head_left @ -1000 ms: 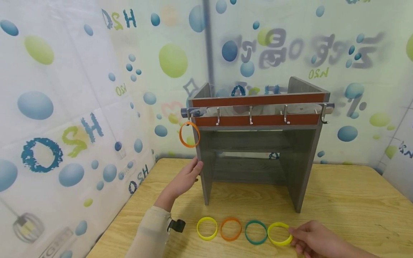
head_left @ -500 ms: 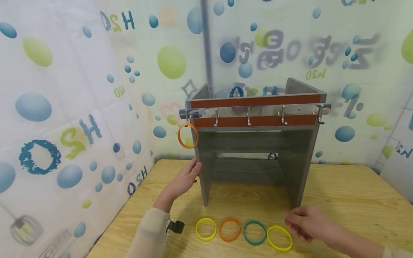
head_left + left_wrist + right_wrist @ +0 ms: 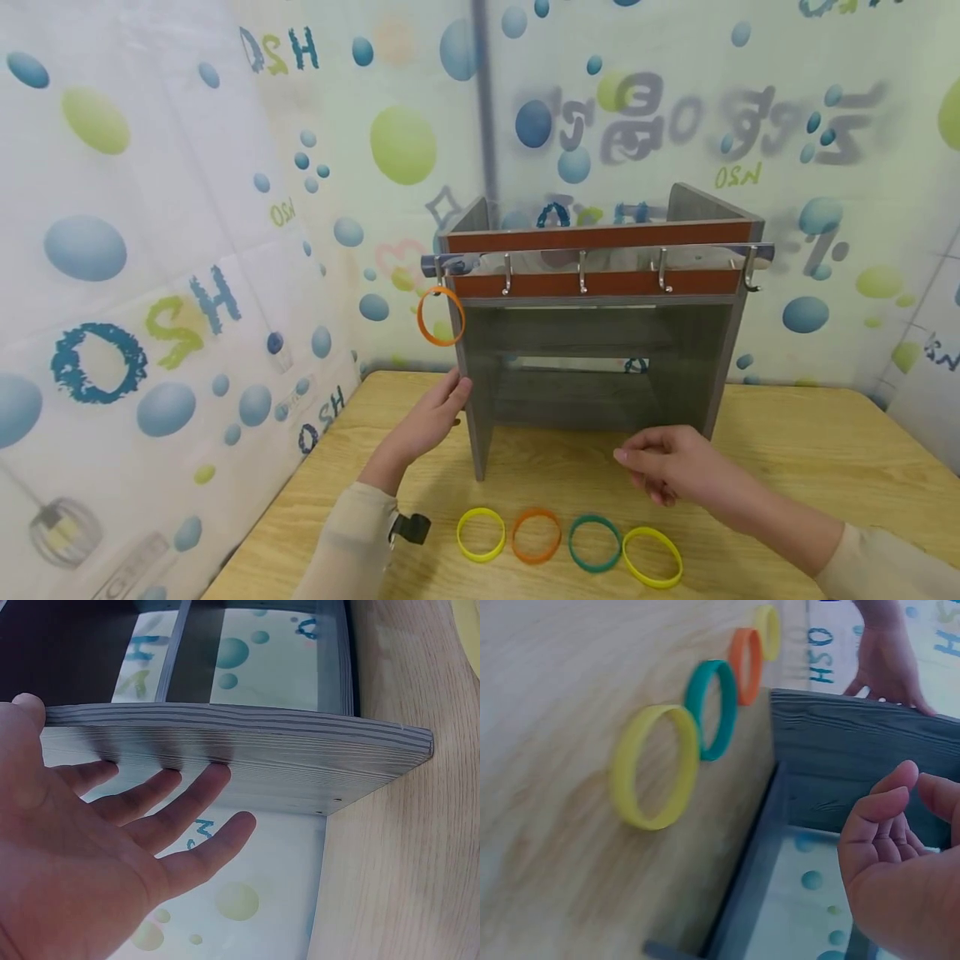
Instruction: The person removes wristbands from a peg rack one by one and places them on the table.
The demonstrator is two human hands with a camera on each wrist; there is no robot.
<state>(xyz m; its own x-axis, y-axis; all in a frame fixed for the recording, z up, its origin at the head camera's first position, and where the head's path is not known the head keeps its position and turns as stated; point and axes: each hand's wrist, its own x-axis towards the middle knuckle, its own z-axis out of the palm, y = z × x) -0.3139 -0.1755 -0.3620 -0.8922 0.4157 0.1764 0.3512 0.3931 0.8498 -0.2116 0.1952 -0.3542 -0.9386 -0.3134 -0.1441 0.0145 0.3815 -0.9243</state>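
Observation:
My left hand (image 3: pixel 427 421) rests with fairly straight fingers against the outer side panel (image 3: pixel 247 742) of a grey wooden rack (image 3: pixel 585 400). In the left wrist view, fingertips touch this panel and the thumb lies at its front edge. My right hand (image 3: pixel 675 467) is in front of the rack's lower right part, its fingers loosely curled with nothing between them. On the table lie a yellow wristband (image 3: pixel 481 535), an orange wristband (image 3: pixel 536 536), a teal wristband (image 3: pixel 595 543) and a second yellow wristband (image 3: pixel 652 557) in a row. Another orange wristband (image 3: pixel 441 317) hangs from the leftmost hook.
A metal rail (image 3: pixel 547 261) with several hooks (image 3: pixel 582 273) runs across the rack's red-brown front board (image 3: pixel 600 237). The wooden table (image 3: pixel 810 467) spreads around the rack. Behind it hangs a patterned curtain (image 3: pixel 405 225).
My right hand has left the rightmost yellow wristband and moved up and forward, then left, toward the rack. That wristband has shifted slightly. The left hand stays at the side panel.

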